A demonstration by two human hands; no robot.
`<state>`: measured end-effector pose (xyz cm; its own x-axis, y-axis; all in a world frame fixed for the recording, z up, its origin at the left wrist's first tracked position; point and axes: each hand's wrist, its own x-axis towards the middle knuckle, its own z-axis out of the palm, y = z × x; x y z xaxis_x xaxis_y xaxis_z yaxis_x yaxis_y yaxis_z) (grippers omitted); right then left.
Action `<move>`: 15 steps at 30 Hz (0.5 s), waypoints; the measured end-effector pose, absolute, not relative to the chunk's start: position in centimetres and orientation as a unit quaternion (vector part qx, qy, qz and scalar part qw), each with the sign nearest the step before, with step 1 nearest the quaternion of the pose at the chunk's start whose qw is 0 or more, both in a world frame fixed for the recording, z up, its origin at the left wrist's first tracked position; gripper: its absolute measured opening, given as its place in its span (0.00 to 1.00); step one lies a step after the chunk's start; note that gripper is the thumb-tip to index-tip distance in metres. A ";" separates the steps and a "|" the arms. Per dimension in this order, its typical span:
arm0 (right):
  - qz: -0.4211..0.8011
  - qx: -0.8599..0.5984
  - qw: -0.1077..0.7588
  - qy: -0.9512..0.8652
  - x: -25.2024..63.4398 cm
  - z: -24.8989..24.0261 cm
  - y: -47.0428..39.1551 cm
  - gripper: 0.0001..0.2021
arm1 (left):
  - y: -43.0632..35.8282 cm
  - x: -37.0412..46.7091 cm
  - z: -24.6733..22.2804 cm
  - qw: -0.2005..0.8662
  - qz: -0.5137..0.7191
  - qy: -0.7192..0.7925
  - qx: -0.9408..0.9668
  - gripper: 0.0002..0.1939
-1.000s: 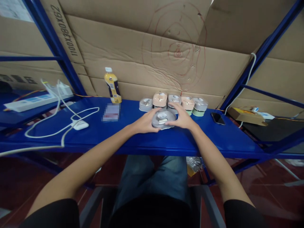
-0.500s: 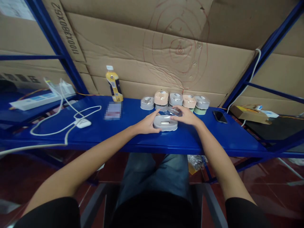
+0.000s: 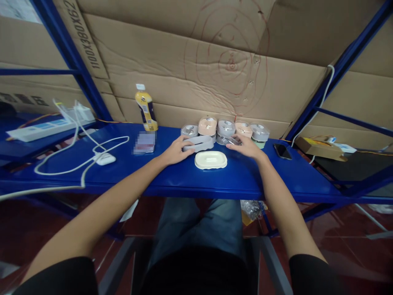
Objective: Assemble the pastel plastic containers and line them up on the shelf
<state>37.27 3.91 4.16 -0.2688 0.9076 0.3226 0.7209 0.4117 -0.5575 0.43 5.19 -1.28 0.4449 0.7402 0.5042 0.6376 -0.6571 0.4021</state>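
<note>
My left hand (image 3: 175, 151) is closed around the left end of a grey oval ring (image 3: 205, 143), tilted just above the blue tabletop. A clear plastic lid (image 3: 226, 140) is in my right hand (image 3: 248, 147), gripped at its right end; the lid is hard to make out against the boxes behind. Between the hands and closer to me lies a cream oval base (image 3: 211, 159) with a sunken middle. Behind them stand several small clear-lidded boxes, among them a peach box (image 3: 208, 126) and a grey box (image 3: 226, 128).
A yellow drink bottle (image 3: 146, 108) stands at the back left, near a blurred-out flat item (image 3: 144, 142). White cables and a white charger (image 3: 105, 159) lie farther left. A phone (image 3: 283, 151) rests on the right. Blue shelf posts (image 3: 299, 119) and cardboard enclose the back.
The grey box in front of me has come apart. Its ring moved back left with my left hand, its clear lid back right with my right, leaving the cream base uncovered.
</note>
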 end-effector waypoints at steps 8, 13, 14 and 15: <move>0.144 -0.509 0.319 -0.787 36.8 3.6 4.0 0.41 | 4.2 0.4 -1.1 0.078 0.339 0.395 0.850 0.27; 0.140 -0.372 0.360 -0.844 34.8 3.6 3.3 0.42 | 1.9 3.6 -0.9 0.109 0.351 0.349 0.862 0.43; 0.142 -0.351 0.349 -0.857 34.3 3.5 3.2 0.43 | 1.7 4.1 -1.1 0.122 0.345 0.349 0.863 0.46; 0.143 -0.335 0.335 -0.869 33.7 3.4 3.1 0.43 | 1.5 4.5 -1.2 0.135 0.339 0.348 0.863 0.50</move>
<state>33.69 3.06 3.40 -0.5501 0.6782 0.4872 0.4869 0.7345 -0.4728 4.53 1.53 -1.20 0.5276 0.6929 0.4915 0.5092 -0.7210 0.4699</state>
